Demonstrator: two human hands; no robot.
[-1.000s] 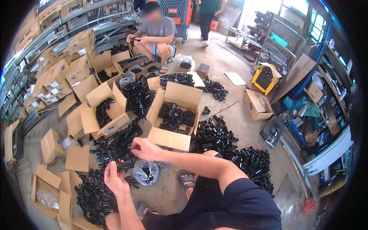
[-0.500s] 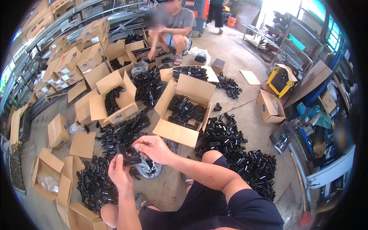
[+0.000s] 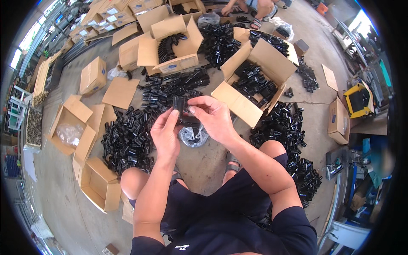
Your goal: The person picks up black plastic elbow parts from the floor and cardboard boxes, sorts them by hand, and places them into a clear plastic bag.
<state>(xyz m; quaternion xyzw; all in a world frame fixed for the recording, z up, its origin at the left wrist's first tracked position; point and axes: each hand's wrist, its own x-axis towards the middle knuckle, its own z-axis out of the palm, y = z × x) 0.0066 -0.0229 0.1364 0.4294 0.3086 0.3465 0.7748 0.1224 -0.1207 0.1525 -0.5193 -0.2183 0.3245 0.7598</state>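
In front of my knees, my left hand grips a black, shiny, bracket-like part between thumb and fingers. A second black piece lies crosswise just under it at the fingers. My right hand is closed in a pinch at the right edge of the part; whatever is between its fingertips is too small to make out. Below both hands is a clear plastic bag with black pieces in it. Loose black parts form a heap on my left and another heap on my right.
An open carton holding black parts stands ahead to the right. Another open carton with curved rows of parts is ahead to the left. Empty-looking cartons lie at the left. A co-worker's sandalled foot shows at the far edge.
My view has tilted down and swung left, so the cartons and heaps sit higher and farther right. Both hands remain at the black part, which now stands more upright.
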